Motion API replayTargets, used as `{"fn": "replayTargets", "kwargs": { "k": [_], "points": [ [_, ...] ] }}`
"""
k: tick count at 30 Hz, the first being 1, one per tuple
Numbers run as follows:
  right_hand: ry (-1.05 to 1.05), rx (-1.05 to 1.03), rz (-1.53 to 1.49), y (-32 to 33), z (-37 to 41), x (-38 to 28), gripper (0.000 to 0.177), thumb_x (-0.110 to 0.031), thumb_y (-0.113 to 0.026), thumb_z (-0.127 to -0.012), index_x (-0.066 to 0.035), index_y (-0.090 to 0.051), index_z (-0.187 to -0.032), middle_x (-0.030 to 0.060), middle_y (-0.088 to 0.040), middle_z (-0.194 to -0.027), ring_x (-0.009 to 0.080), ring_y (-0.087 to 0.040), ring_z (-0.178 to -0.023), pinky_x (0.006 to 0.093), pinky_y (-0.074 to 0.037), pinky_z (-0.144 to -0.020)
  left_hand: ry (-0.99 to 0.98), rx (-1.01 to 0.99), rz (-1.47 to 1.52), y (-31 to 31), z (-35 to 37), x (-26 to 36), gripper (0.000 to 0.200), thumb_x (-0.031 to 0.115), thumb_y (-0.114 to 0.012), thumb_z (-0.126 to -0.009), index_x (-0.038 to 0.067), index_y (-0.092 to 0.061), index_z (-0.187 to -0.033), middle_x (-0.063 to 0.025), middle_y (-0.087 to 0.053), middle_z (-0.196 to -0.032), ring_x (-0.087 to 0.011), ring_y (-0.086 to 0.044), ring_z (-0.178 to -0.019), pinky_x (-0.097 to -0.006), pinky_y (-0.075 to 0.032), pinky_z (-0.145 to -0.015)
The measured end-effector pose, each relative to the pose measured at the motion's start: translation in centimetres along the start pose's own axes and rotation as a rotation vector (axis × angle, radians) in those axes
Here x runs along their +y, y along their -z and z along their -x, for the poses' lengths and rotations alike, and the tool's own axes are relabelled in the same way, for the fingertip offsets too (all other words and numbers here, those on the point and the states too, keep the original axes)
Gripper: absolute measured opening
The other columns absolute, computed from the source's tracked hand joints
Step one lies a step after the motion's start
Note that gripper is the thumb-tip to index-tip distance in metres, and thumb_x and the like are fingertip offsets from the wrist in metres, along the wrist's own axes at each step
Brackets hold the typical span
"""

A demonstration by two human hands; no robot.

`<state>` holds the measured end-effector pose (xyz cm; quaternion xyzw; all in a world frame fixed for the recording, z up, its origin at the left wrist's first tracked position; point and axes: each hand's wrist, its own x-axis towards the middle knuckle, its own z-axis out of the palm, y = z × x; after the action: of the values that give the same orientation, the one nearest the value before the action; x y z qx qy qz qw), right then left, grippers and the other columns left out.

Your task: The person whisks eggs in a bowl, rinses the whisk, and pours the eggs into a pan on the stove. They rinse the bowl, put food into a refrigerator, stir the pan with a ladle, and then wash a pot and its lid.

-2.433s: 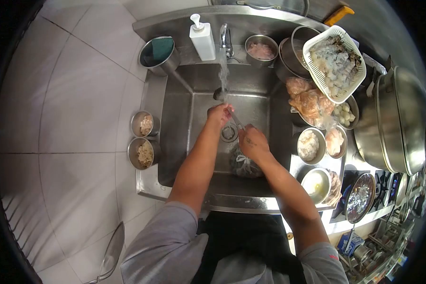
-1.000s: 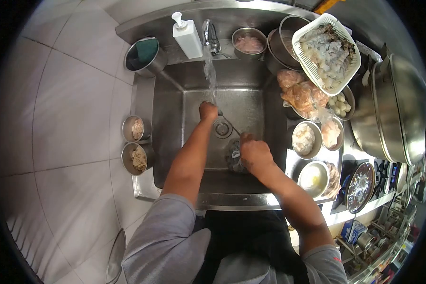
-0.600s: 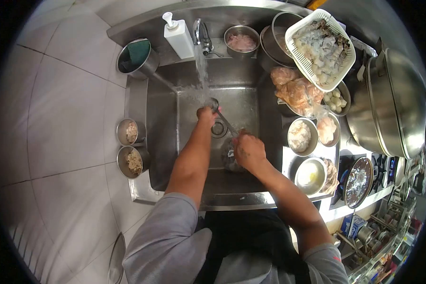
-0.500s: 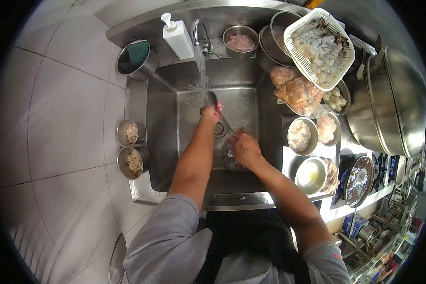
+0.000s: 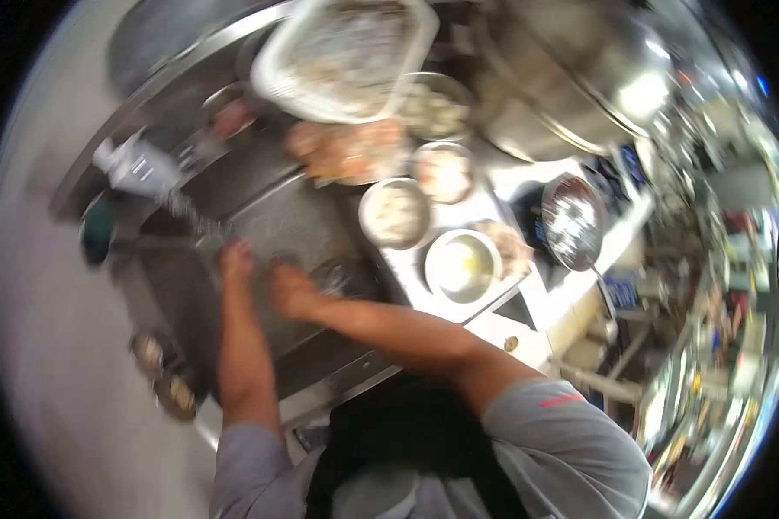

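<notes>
Both my hands are over the steel sink, smeared by motion. My left hand is close to the stream of running water that falls into the sink. To its right, my right hand is low over the basin, with a blurred clear, shiny thing in the sink beside it. Blur hides my fingers, and I cannot tell what either hand holds.
A white basket of seafood and bagged pinkish meat are beyond the sink. Metal bowls, one with yellowish liquid, line its right side. Farther right, a pan is on the stove. A white pump bottle stands back left.
The view has swung right and blurred, so the sink now sits farther left and tilted, with more stove and shelving showing. The long metal utensil seen earlier at my hands no longer shows clearly.
</notes>
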<state>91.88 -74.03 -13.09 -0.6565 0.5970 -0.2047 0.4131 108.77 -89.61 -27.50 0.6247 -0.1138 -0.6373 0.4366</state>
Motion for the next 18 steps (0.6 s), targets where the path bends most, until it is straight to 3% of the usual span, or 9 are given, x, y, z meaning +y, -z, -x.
{"fn": "replayTargets", "kwargs": {
  "k": [1,2,3,5,7,9,12,16,18],
  "points": [
    [0.000,0.135,-0.104,2.7,2.0,-2.1,0.038,-0.015,-0.045,-0.088,0.009,-0.051,-0.116,0.0314,-0.058,-0.115,0.0425,-0.058,-0.106,0.0466,-0.046,-0.088,-0.021,0.041,0.134,-1.8,2.1,1.4,0.025,0.004,-0.049,-0.089,-0.003,-0.052,-0.112,-0.0123,-0.058,-0.094,-0.0246,-0.056,-0.072,-0.0352,-0.052,-0.066],
    [-0.101,0.100,-0.175,5.0,2.6,-3.4,0.036,-0.015,-0.044,-0.089,0.010,-0.051,-0.114,0.0321,-0.058,-0.113,0.0433,-0.057,-0.107,0.0464,-0.046,-0.089,0.046,-0.049,0.115,-2.1,1.4,1.7,0.027,0.009,-0.045,-0.092,-0.002,-0.050,-0.116,-0.0134,-0.057,-0.099,-0.0273,-0.056,-0.078,-0.0390,-0.053,-0.071],
    [-0.186,0.054,-0.259,6.5,3.0,-4.1,0.034,-0.014,-0.044,-0.089,0.010,-0.051,-0.112,0.0328,-0.058,-0.112,0.0441,-0.057,-0.109,0.0462,-0.046,-0.089,0.088,-0.099,-0.007,2.7,-3.3,1.2,0.029,0.018,-0.045,-0.094,0.003,-0.050,-0.118,-0.0133,-0.058,-0.103,-0.0266,-0.057,-0.086,-0.0418,-0.052,-0.073],
    [-0.242,0.050,-0.199,8.0,4.8,-4.0,0.034,-0.013,-0.045,-0.089,0.011,-0.049,-0.113,0.0312,-0.061,-0.107,0.0429,-0.060,-0.103,0.0456,-0.049,-0.085,0.000,-0.089,-0.278,9.4,-11.5,2.0,0.027,0.024,-0.052,-0.092,0.010,-0.058,-0.114,-0.0047,-0.062,-0.100,-0.0204,-0.060,-0.089,-0.0375,-0.047,-0.079],
    [-0.296,0.032,-0.148,9.9,7.0,-4.2,0.033,-0.011,-0.046,-0.088,0.011,-0.048,-0.113,0.0296,-0.063,-0.102,0.0417,-0.063,-0.098,0.0451,-0.051,-0.081,-0.050,0.069,-0.448,4.7,-4.0,7.3,0.030,0.033,-0.051,-0.092,0.013,-0.054,-0.114,-0.0067,-0.062,-0.095,-0.0191,-0.057,-0.087,-0.0352,-0.047,-0.067],
    [-0.093,-0.144,0.202,12.2,10.1,-4.2,0.034,-0.010,-0.050,-0.087,0.007,-0.046,-0.116,0.0219,-0.067,-0.091,0.0375,-0.068,-0.085,0.0432,-0.054,-0.071,-0.333,-0.175,-0.677,2.6,-1.4,12.2,0.037,0.038,-0.056,-0.089,0.013,-0.055,-0.117,-0.0060,-0.062,-0.102,-0.0199,-0.057,-0.096,-0.0358,-0.045,-0.072],
    [0.024,-0.204,0.442,12.6,13.5,-2.5,0.036,-0.011,-0.055,-0.083,0.002,-0.045,-0.116,0.0145,-0.069,-0.082,0.0329,-0.069,-0.074,0.0409,-0.055,-0.062,-0.371,-0.228,-0.471,-2.7,0.5,18.6,0.047,0.042,-0.062,-0.086,0.012,-0.054,-0.121,-0.0053,-0.060,-0.108,-0.0194,-0.056,-0.100,-0.0377,-0.043,-0.074],
    [0.011,-0.290,0.397,14.4,18.2,-1.9,0.043,-0.014,-0.059,-0.082,0.001,-0.045,-0.120,0.0145,-0.068,-0.080,0.0317,-0.070,-0.076,0.0401,-0.055,-0.061,-0.255,-0.262,-0.507,-7.9,1.1,20.8,0.060,0.052,-0.068,-0.080,0.012,-0.054,-0.123,-0.0031,-0.058,-0.109,-0.0161,-0.054,-0.097,-0.0369,-0.041,-0.076],
    [0.003,-0.332,0.421,14.0,19.8,-1.6,0.051,-0.016,-0.062,-0.081,0.002,-0.044,-0.125,0.0145,-0.068,-0.079,0.0312,-0.069,-0.076,0.0407,-0.055,-0.062,-0.261,-0.050,-0.814,-9.2,1.4,20.8,0.070,0.062,-0.070,-0.073,0.013,-0.057,-0.121,-0.0015,-0.057,-0.106,-0.0140,-0.053,-0.092,-0.0354,-0.041,-0.072]
  ]
}}
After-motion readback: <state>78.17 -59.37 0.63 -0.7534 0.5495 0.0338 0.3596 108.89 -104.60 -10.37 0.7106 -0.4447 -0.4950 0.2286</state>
